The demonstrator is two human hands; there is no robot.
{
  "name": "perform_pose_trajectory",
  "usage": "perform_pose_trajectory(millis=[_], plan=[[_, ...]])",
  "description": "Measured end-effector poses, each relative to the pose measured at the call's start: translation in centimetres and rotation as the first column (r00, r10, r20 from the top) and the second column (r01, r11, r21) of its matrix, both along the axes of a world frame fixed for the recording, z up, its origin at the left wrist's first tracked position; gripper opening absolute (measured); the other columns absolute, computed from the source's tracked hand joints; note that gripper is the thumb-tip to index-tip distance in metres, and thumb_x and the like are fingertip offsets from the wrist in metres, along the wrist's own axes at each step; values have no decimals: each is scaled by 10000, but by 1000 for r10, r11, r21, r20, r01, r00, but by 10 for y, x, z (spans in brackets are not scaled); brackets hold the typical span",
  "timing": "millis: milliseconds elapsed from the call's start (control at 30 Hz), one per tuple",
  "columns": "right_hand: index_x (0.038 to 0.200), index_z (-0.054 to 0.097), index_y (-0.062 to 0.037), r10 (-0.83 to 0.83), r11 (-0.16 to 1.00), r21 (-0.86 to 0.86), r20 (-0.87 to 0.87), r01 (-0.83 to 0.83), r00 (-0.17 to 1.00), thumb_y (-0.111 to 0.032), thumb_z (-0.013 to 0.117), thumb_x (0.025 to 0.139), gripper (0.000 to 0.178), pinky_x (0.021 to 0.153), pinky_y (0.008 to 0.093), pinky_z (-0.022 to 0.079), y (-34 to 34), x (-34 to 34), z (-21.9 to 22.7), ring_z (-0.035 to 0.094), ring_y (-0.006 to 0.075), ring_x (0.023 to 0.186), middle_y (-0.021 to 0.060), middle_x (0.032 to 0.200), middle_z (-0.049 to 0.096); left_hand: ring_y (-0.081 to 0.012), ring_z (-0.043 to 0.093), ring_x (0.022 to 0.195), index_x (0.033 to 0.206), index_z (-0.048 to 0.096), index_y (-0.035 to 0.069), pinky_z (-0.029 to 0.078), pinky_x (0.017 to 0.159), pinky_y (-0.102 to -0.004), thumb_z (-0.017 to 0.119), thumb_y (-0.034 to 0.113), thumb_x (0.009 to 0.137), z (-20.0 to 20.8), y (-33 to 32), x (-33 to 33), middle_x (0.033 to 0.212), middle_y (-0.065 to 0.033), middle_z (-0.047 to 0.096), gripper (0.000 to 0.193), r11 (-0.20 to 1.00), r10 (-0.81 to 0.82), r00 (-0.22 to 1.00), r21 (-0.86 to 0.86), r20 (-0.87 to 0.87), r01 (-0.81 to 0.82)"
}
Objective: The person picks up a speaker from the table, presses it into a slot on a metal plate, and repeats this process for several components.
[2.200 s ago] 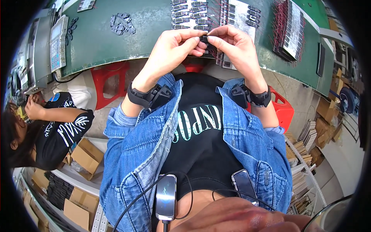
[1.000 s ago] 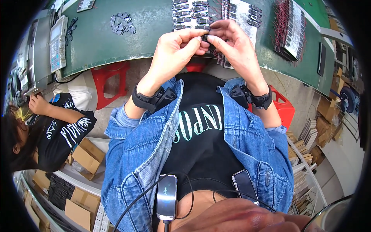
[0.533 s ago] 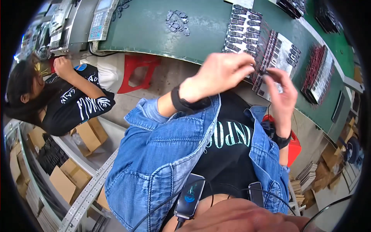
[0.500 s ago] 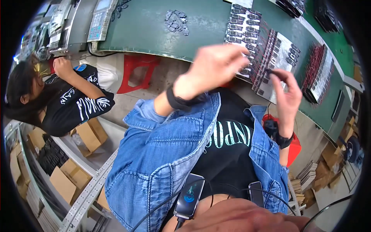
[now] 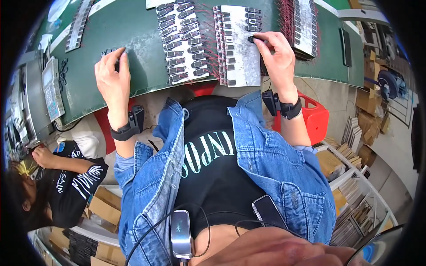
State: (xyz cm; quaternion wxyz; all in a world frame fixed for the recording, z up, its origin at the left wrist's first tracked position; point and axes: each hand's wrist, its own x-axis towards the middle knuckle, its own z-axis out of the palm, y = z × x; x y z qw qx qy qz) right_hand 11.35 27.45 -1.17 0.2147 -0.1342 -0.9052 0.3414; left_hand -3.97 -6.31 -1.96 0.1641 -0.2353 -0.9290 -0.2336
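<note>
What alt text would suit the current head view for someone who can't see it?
A person's right hand pinches a small black part over a white board on a green table, while the left hand is at a small pile of dark parts, its grip unclear. Between the hands, a second board holds rows of dark parts.

Between the hands (image 5: 112, 80), green tabletop (image 5: 144, 57) lies free at left, while white boards (image 5: 244, 62) bearing black parts (image 5: 198, 71) obstruct the right.

Left hand (image 5: 112, 80): fingers (image 5: 112, 56) bent | right hand (image 5: 280, 57): fingers pinched | arms apart
</note>
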Motion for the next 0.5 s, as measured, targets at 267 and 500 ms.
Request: perform_pose_trajectory(millis=[267, 500], plan=[[1000, 703, -56, 37, 968, 251, -126, -4, 991, -43, 698, 851, 149, 684, 278, 490, 13, -7, -11, 610, 165, 738, 72, 922, 654, -282, 626, 973, 977, 739, 83, 490, 869, -369, 665, 152, 898, 1, -7, 9, 988, -92, 707, 129, 995, 65, 998, 80, -27, -63], [1003, 715, -69, 97, 965, 258, -171, -51, 981, -17, 704, 832, 179, 738, 327, 505, -14, 23, 6, 640, 230, 826, 80, 922, 660, -272, 629, 971, 992, 742, 83, 488, 864, -360, 665, 153, 898, 0, -25, -2, 996, -92, 714, 141, 987, 118, 992, 112, -47, -112]])
